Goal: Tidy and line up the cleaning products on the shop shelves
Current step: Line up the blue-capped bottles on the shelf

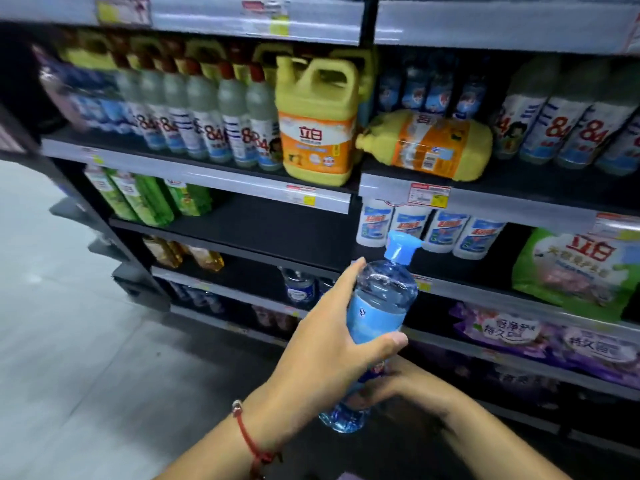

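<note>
The blue bottle [375, 317] is off the shelves, held in the air in front of the lower tiers, tilted with its blue cap toward the upper right. The left hand [332, 337] wraps its middle, thumb across the label and fingers curled round the far side. The right hand [391, 379] cups the lower part from beneath, though its fingers are mostly hidden behind the bottle, so I cannot tell how tightly they close.

Judging by the clear liquid filling it nearly to the shoulder, the bottle is probably fairly heavy for its size, with stiff plastic walls that may give a little under a squeeze. The smooth label could be slippery, so the waist with a hand under the base looks the safest hold, and the cap is best left alone.

The shelves are black boards with pale price strips along their front edges. On an upper shelf, a yellow jug [317, 123] stands upright near the right end of its bay, and just beside it a second yellow jug [427, 145] lies on its side at the left front edge of the next bay. A grey floor runs along the left.
</note>
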Motion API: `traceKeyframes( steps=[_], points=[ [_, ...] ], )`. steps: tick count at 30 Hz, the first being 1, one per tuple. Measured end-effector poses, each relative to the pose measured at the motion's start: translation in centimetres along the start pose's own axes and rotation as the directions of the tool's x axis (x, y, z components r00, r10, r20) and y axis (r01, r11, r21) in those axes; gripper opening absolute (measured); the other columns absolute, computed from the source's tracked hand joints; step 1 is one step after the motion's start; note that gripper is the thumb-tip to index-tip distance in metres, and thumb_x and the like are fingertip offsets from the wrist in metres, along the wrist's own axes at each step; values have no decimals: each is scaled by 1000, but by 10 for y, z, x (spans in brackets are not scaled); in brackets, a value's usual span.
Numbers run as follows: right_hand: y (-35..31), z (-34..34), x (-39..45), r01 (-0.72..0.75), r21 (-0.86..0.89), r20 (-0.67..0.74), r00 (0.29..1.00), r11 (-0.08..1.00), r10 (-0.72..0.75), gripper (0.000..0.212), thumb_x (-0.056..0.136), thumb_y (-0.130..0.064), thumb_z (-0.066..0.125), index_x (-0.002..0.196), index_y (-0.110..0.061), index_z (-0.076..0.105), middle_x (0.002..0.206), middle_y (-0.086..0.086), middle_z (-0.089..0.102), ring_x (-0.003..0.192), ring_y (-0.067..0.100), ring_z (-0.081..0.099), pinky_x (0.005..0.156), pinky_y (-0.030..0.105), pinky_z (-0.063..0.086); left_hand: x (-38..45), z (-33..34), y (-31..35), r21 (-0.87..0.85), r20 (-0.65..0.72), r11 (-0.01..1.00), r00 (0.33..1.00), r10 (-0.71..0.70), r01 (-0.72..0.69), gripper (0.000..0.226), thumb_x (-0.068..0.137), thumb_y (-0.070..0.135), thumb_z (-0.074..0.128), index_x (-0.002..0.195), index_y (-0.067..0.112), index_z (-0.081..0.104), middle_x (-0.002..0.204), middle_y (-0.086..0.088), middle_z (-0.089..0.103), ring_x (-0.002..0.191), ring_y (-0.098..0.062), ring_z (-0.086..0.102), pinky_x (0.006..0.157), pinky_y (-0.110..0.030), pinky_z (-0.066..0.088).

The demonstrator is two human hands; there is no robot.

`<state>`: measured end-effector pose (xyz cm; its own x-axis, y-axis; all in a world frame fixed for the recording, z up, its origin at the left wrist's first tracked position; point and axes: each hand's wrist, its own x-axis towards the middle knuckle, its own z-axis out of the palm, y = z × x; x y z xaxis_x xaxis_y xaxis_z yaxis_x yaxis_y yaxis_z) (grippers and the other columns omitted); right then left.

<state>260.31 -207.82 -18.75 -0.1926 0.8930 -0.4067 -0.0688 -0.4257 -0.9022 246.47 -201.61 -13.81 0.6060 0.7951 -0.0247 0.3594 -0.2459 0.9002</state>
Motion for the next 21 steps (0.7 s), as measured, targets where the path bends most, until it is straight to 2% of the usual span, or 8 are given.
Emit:
traceKeyframes(
  steps=[4,5,7,9,11,13,16,21],
  points=[
    [-9,29,15,28,103,5,1000,994,-29,63,62,16,63,119,-9,66,111,17,73,108,29,69,89,36,54,-10,-34,-6,-43,-65,998,997,33,-36,92,79,42,82,152,50,25,130,34,56,117,20,51,94,-5,41],
    [-13,34,17,38,101,-2,999,994,-38,63,62,16,62,119,-10,65,110,18,73,107,28,69,86,34,54,-12,-40,-6,-74,-77,997,996,33,-39,91,80,38,83,151,48,28,126,33,59,115,19,53,93,-5,42],
    [-24,40,18,70,67,-1,998,995,-70,60,64,15,62,117,-15,67,110,16,73,106,26,69,85,30,55,-13,-52,-7,-126,-96,990,994,48,-59,86,81,34,83,149,47,31,125,28,63,115,12,58,99,-17,48],
    [-37,43,18,94,10,-1,996,996,-94,54,68,11,65,114,-19,68,113,16,72,109,28,68,91,35,54,-12,-61,-6,-168,-100,983,993,56,-73,78,83,32,82,146,48,37,126,24,64,116,4,62,101,-31,52],
    [-48,43,18,96,-70,-30,995,993,-98,54,70,4,70,119,-17,64,116,17,71,112,32,67,99,43,52,-8,-69,-4,-206,-104,974,992,70,-90,70,85,29,80,142,44,43,126,18,66,116,-3,64,98,-36,54],
    [-58,41,18,84,-150,-71,993,985,-96,53,74,1,73,122,-17,61,115,14,72,112,30,68,102,45,52,-4,-76,-1,-223,-110,968,990,91,-114,61,86,24,79,137,40,50,121,15,70,112,-4,66,93,-31,56],
    [-75,40,20,78,-268,-123,986,960,-114,43,76,-6,78,113,-22,64,106,5,75,100,19,72,95,38,56,5,-88,1,-277,-119,954,989,86,-116,52,87,19,76,132,34,56,114,14,72,106,-3,69,86,-24,57],
    [-115,31,32,126,-372,-221,950,920,-220,46,67,-26,85,108,-27,65,101,2,76,91,19,73,89,41,58,36,-114,6,-348,-160,928,984,81,-133,49,79,37,78,125,31,60,113,11,74,103,-2,70,84,-21,57]
  ],
)
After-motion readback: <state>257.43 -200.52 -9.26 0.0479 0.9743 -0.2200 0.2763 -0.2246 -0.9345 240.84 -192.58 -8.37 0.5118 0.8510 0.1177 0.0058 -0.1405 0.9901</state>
